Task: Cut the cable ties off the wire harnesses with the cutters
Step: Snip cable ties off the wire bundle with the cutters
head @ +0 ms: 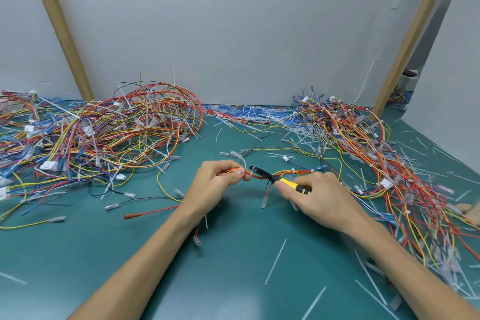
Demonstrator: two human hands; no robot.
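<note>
Cutters (pixel 279 180) — yellow-handled, right hand (pixel 324 197) gripping — seemingly touch slim wires (pixel 302 172) left hand (pixel 215 184) pinches.

Left forearm (pixel 145 254) and right forearm (pixel 389 249) are bare, likewise left grip (pixel 215 184) and right grip (pixel 319 197).

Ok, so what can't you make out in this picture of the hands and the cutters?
Head view: whether the cutters have their jaws on the white tie; too small and dark.
Head view: the harness stretch inside the left hand, hidden by its fingers.
Head view: the cutters' rear handle, covered by the right hand.
Head view: the right pile, cut off by the frame edge.
</note>
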